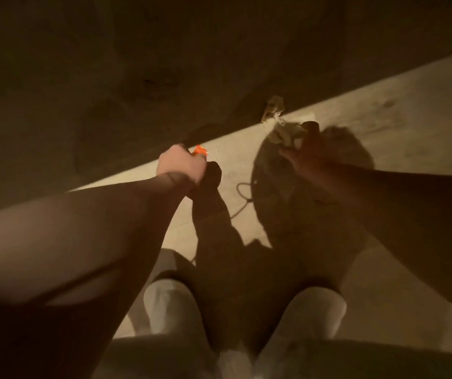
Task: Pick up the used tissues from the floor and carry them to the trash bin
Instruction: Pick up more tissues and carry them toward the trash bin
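The view looks steeply down in dim, warm light; both bare forearms reach forward over a pale floor (383,127), and the picture is soft with blur; the right hand (305,154) sits in shadow with its fingers closed around a crumpled tissue (285,134), which bunches out past the fingertips toward the upper left; just beyond it a second scrap of tissue (272,108) lies right on the edge where the lit floor meets a broad dark area (110,77) filling the upper half of the frame; that edge runs as a diagonal from lower left to upper right, and what the dark area is cannot be told; the left hand (182,166) is curled into a fist, catching the light, clamped on something small and bright orange (200,151) that pokes out at the knuckles; a thin cord (242,195) loops on the floor between the two arms; below, two light-clad knees (318,307) frame the lower centre, and the person's shadow covers the floor between them; lit bare floor stretches away to the right of the right hand, well apart from the tissues
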A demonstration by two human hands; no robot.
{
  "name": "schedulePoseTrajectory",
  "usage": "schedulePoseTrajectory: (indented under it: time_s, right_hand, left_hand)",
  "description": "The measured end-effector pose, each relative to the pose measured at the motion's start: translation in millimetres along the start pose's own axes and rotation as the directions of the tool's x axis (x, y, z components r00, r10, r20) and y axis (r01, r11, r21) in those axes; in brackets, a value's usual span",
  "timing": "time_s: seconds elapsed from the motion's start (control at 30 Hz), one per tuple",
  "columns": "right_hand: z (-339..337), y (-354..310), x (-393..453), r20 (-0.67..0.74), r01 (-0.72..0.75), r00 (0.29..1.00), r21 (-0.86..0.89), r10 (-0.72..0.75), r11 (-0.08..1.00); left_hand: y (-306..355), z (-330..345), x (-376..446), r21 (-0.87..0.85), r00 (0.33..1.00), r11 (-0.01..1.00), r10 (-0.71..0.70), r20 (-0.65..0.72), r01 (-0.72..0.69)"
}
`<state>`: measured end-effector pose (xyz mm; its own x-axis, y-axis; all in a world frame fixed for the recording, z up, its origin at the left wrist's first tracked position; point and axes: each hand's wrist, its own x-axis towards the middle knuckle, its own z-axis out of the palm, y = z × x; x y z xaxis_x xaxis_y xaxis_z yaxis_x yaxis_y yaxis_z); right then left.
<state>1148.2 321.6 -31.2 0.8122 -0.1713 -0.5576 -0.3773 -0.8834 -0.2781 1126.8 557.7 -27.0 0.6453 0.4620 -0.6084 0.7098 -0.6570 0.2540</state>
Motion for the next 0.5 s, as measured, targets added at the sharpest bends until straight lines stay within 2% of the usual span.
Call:
schedulePoseTrajectory:
  time_s: [0.1, 0.2, 0.37, 0.5]
  right_hand:
    - [10.4, 4.5, 36.3, -0.045, 0.002, 0.999, -0.173, -0.010, 0.985]
    - [13.4, -2.3, 53.2, -0.020, 0.009, 1.000, -0.170, -0.013, 0.985]
    - [42.0, 6.7, 69.2, -0.131, 0.152, 0.977, -0.107, -0.165, 0.983]
    - [55.0, 16.6, 63.4, -0.153, 0.153, 0.967, -0.280, -0.201, 0.948]
  left_hand:
    - [-12.8, 22.9, 30.1, 0.035, 0.995, 0.996, 0.075, 0.064, -0.078]
    - [-23.5, 42.4, 47.7, 0.065, 0.990, 0.989, 0.131, 0.057, -0.135]
    - [-33.0, 52.8, 49.2, 0.140, 0.972, 0.962, 0.229, 0.044, -0.233]
    - [-32.9, 56.2, 48.4, 0.160, 0.973, 0.960, 0.221, 0.069, -0.230]
